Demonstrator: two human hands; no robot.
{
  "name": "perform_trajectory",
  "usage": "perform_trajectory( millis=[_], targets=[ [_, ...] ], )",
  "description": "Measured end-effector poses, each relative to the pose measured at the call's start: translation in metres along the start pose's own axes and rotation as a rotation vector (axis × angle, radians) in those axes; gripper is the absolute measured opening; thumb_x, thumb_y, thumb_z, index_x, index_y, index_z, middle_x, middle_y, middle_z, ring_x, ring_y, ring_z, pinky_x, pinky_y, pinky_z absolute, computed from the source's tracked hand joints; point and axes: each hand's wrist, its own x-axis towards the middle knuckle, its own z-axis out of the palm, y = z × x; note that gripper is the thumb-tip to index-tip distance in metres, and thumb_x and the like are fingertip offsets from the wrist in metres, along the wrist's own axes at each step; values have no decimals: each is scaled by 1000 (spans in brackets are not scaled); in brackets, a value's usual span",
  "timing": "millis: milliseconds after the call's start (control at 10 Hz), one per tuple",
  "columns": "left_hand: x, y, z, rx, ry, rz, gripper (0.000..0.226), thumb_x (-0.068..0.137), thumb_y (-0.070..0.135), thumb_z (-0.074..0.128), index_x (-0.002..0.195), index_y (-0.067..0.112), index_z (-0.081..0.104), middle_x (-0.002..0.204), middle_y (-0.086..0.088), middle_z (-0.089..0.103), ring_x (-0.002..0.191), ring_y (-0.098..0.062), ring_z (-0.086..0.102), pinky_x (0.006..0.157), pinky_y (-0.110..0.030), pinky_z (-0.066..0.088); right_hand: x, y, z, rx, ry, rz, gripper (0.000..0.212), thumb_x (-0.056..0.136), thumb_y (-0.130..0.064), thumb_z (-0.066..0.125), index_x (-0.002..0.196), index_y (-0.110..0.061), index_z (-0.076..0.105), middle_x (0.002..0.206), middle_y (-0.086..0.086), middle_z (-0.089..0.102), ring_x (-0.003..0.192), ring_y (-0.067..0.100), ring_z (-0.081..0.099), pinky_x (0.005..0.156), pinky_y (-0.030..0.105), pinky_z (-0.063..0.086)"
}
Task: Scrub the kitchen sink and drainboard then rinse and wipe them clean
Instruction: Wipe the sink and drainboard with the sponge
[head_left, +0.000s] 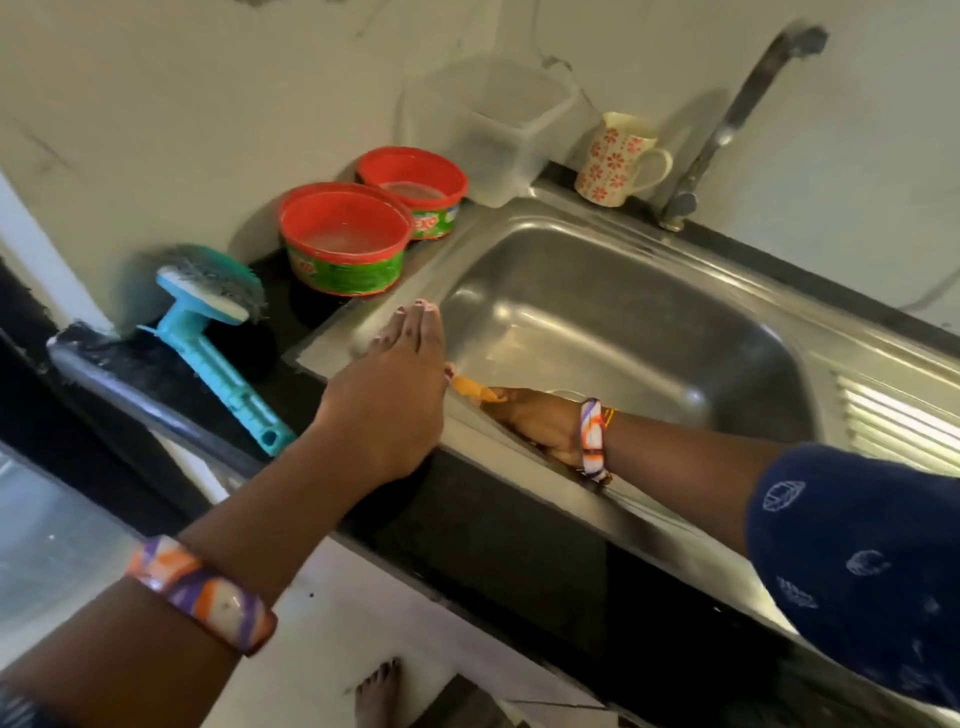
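You are standing at a black counter (519, 540) with a steel sink (613, 312) set into it. A blue brush (208, 332) is lying on the counter at the left, bristle head toward the wall. Two red tubs (345, 236) are sitting just beside each other, the back one partly on the sink's rim. A clear box (488, 124) is standing behind them against the wall. A flowered mug (615, 161) is sitting upright near the tap (727, 130).
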Motion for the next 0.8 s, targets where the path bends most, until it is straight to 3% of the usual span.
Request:
perform_trajectory(
  millis=[100, 200, 300, 400, 500, 600, 700, 800],
  targets=[
    [10, 25, 6, 71, -53, 36, 57, 102, 26, 26, 149, 5, 3, 158, -11, 5, 146, -22, 8, 114, -37, 22, -53, 34, -12, 14, -19, 30, 41, 95, -30, 51, 130, -9, 53, 130, 14, 57, 116, 26, 55, 107, 40, 40],
    [16, 47, 10, 113, -204, 27, 53, 100, 28, 34, 146, 7, 20, 152, -10, 25, 138, -25, 30, 107, -40, 33, -109, 44, -24, 97, 9, 42, 40, 88, -40, 58, 120, -16, 62, 118, 0, 65, 104, 10, 59, 102, 26, 43],
    [29, 83, 9, 159, -398, 84, 34, 97, 35, 43, 123, 14, 50, 124, -6, 54, 108, -21, 53, 87, -31, 42, -172, 62, -42, 79, 65, 66, 25, 90, -44, 54, 72, -28, 63, 65, -9, 58, 57, 1, 52, 61, 9, 43],
    [39, 106, 15, 252, -524, 197, 32, 94, 40, 49, 108, 14, 60, 113, -5, 61, 94, -20, 54, 79, -29, 40, -192, 80, -55, -59, 72, 148, 38, 91, -45, 52, 61, -22, 51, 57, -5, 47, 55, 11, 48, 54, 15, 40],
    [66, 122, 17, 450, -721, 313, 33, 86, 49, 57, 77, 17, 64, 89, -3, 67, 85, -21, 61, 77, -29, 48, -200, 119, -76, -602, 18, 322, 42, 92, -51, 42, 82, -17, 65, 88, 0, 68, 95, 20, 62, 101, 33, 37],
    [85, 124, 15, 376, -946, 229, 35, 84, 44, 63, 66, 15, 59, 67, -1, 61, 65, -17, 61, 71, -30, 54, -198, 132, -90, -865, -15, 310, 44, 88, -50, 38, 102, -20, 66, 115, -2, 66, 118, 16, 55, 116, 50, 13],
    [112, 133, 21, 322, -1196, 194, 24, 84, 33, 68, 77, 12, 60, 69, -1, 58, 58, -11, 57, 59, -24, 55, -160, 161, -141, -1287, -126, 253, 39, 90, -42, 51, 113, -13, 64, 114, 1, 64, 125, 23, 49, 115, 46, 12],
    [124, 137, 28, 355, -1317, 235, 21, 84, 30, 68, 80, 11, 60, 71, -3, 60, 61, -12, 59, 59, -24, 55, -148, 186, -175, -547, -6, 35, 39, 88, -36, 59, 104, -2, 69, 85, -1, 65, 116, 31, 55, 108, 40, 25]
  ],
)
